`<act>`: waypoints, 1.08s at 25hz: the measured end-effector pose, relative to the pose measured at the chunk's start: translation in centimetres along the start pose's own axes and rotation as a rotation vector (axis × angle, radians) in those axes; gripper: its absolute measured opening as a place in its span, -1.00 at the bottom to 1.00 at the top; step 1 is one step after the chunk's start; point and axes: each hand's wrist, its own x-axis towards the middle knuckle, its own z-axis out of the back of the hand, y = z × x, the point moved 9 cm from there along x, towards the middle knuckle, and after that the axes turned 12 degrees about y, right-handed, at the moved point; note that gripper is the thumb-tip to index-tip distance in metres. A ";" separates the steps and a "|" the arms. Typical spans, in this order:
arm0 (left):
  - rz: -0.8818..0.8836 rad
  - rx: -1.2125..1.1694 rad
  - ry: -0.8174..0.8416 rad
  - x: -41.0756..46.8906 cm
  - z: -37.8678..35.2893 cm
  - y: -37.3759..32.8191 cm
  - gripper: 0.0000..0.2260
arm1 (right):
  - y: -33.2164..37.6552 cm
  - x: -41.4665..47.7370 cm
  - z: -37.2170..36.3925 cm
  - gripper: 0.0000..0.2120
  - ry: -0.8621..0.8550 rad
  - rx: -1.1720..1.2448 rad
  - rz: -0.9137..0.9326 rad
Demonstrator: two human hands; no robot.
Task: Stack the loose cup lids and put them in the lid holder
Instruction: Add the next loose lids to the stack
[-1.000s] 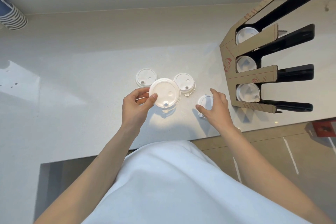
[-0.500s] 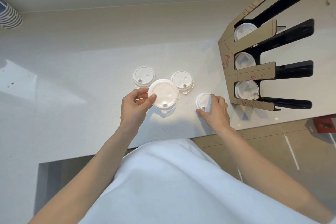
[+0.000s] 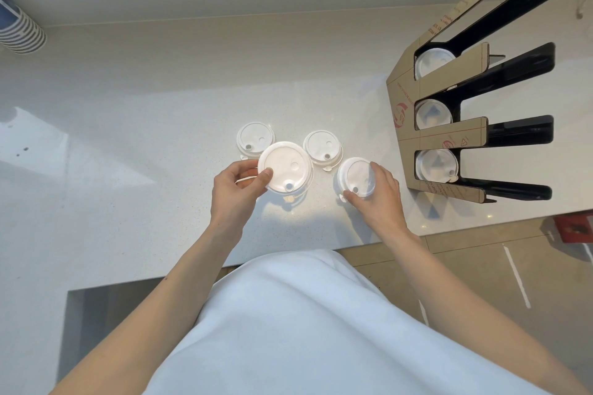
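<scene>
My left hand [image 3: 236,191] grips a small stack of white cup lids [image 3: 285,167] by its left edge, held a little above the white counter [image 3: 128,144]. My right hand [image 3: 380,199] holds another white lid [image 3: 355,176], tilted up off the counter. Two more loose lids lie flat behind them: one at the back left [image 3: 255,139], one in the middle [image 3: 322,146]. The cardboard and black lid holder [image 3: 406,99] stands at the right; each of its three slots has white lids at the bottom.
A stack of blue-and-white paper cups [image 3: 19,30] lies at the far left against the wall. The counter's front edge runs just below my hands, with tan floor beyond it at the right and a red object [image 3: 574,228] on that floor.
My right hand has closed on the lid that lay near the holder and lifted it, tilting it up. The left hand has kept its stack almost still.
</scene>
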 end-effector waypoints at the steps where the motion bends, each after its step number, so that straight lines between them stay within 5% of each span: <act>1: 0.000 -0.007 -0.005 0.0 0.1 0.1 -0.82 | 0.9 -0.1 0.2 -0.24 -0.009 0.034 0.035; 15: -0.028 -0.075 -0.064 0.0 1.3 -1.0 -0.74 | 13.3 -2.4 1.6 -0.18 0.096 0.131 0.410; 27: -0.046 -0.094 0.061 0.1 0.5 -2.1 -0.69 | 14.7 -2.4 -0.5 -0.20 0.199 0.180 0.459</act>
